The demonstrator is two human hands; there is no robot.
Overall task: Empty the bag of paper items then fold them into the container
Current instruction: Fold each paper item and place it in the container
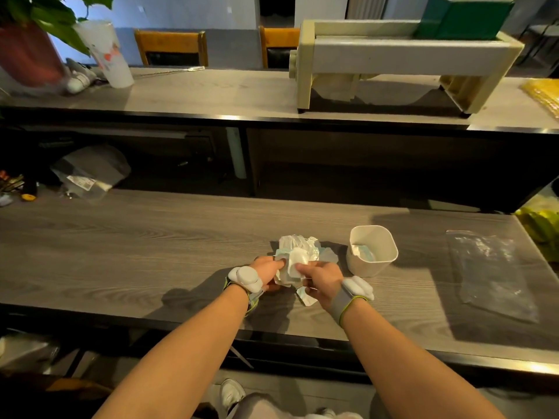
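A heap of crumpled white and pale blue paper items [302, 246] lies on the wooden table [151, 243] near its front middle. My left hand [267, 269] and my right hand [322, 279] both pinch one paper piece [295, 266] just in front of the heap. A white square container [372, 249] stands upright right of the heap, with folded paper inside at the bottom. An empty clear plastic bag [490, 270] lies flat at the far right of the table.
A raised counter behind holds a cream machine [393, 62], a white cup [106, 52] and a potted plant [27, 40]. A clear bag [90, 173] sits at the back left. Yellow-green items [541, 222] lie at the right edge.
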